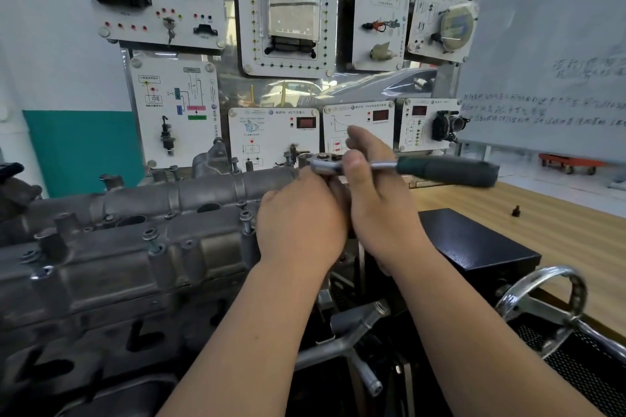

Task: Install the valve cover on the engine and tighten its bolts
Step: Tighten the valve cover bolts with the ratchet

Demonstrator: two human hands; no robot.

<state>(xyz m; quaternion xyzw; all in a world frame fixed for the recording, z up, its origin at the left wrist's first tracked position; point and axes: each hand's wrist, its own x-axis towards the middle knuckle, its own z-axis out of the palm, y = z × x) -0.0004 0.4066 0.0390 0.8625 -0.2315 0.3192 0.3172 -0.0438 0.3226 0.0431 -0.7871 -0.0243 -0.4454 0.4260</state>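
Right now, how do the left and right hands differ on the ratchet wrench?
The left hand sits low, under the head of the ratchet wrench, back toward the camera. The right hand is higher, thumb side showing. The left hand's fingers curl out of sight, so its grip is hidden. The right hand pinches the chrome shank beside the head, thumb in front. Shared: both crowd the head end, and neither holds the dark green grip.

Right hand [376, 193]: grips ratchet wrench [440, 170] just beside its head.
Left hand [301, 220]: under that head, fingertips hidden.
Valve cover [135, 230]: left of hands.
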